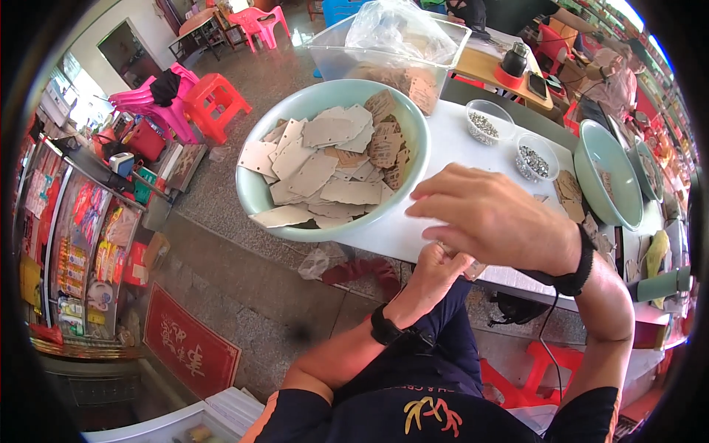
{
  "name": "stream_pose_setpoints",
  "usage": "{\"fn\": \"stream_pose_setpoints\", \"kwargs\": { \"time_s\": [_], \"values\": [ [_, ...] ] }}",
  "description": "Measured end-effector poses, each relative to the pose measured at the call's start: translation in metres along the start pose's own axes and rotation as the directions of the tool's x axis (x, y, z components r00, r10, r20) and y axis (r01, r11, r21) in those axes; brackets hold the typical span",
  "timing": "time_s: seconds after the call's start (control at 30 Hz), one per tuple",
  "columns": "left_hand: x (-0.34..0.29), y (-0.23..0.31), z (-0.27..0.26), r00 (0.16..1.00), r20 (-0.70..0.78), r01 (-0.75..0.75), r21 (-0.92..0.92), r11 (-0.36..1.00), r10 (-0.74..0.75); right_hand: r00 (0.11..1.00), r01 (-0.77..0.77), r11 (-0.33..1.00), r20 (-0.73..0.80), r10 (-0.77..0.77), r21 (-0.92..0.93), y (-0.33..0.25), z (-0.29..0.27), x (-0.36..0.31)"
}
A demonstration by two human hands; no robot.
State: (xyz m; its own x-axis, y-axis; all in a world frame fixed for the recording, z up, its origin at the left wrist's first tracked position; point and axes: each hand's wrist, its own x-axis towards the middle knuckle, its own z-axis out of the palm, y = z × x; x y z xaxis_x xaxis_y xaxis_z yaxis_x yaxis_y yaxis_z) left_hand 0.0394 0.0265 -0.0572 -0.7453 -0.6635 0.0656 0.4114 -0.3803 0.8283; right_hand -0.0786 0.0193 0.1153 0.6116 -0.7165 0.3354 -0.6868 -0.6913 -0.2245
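Note:
At the near table edge, my left hand [437, 279] is closed in a pinch. A small piece of brown cardboard tag [476, 271] shows beside its fingers, mostly hidden by my hands. My right hand [491, 214] hovers just above it, fingers stretched toward the left and the thumb apart, with nothing visible in them. To the left of both hands, a big pale green basin [246, 193] holds a heap of grey and brown cardboard tags [306, 173] with small holes. Beyond my right hand stand two clear tubs, one of small metal pieces [484, 125] and one of darker metal pieces [533, 161].
A clear plastic bin [332, 55] with brown tags and a plastic bag stands behind the basin. More tags [569, 188] lie at right, near another green basin [591, 173]. A green bottle [661, 286] is at far right. Red stool [216, 103] on the floor.

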Motion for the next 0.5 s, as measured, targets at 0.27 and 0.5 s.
{"fn": "stream_pose_setpoints", "kwargs": {
  "time_s": [0.27, 0.5],
  "values": [
    [-0.002, 0.025, 0.011, 0.989, -0.079, 0.109, -0.176, 0.978, -0.125, 0.840, -0.522, 0.827, -0.042, 0.541, 0.208, -0.004, -0.018, -0.042],
    [0.006, 0.024, 0.022, 0.993, -0.109, -0.052, -0.115, 0.992, 0.039, 0.624, -0.684, 0.523, 0.036, 0.780, 0.509, -0.007, 0.006, -0.109]
  ]
}}
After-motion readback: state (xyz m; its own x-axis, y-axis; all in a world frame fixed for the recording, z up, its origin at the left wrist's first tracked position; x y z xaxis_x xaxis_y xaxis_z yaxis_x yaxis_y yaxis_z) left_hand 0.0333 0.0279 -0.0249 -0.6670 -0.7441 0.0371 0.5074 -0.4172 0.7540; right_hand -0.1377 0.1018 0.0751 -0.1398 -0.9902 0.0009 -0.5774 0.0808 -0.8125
